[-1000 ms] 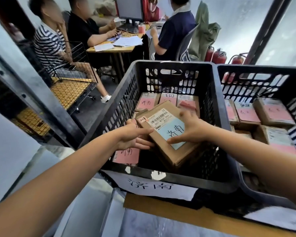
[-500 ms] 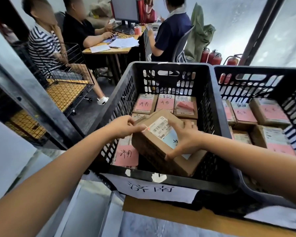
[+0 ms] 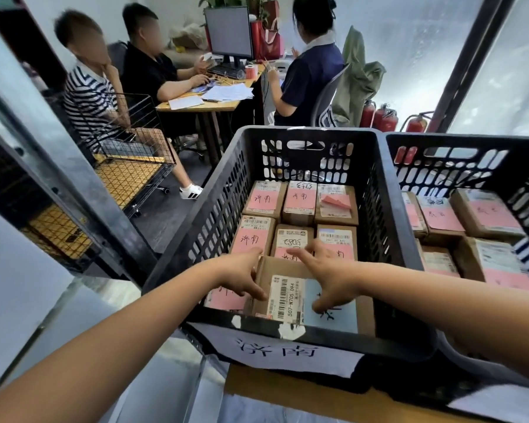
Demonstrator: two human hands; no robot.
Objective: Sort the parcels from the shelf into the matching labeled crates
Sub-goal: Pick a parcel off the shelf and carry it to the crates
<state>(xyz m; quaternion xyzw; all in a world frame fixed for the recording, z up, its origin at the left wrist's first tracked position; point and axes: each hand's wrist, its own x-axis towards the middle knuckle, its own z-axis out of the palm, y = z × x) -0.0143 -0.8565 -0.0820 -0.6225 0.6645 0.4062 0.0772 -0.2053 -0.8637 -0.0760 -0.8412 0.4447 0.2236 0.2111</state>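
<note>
The black crate [image 3: 306, 132] marked 济南 held rows of pink-tagged parcels [image 3: 300, 203]. The blue-tagged parcel [image 3: 287, 297] lay flat in its near row. The left hand [image 3: 239, 276] and right hand [image 3: 330, 276] rested on top, fingers spread straight, gripping nothing. Placing looked finished, so the next move called for lifting both hands clear toward the shelf.
</note>
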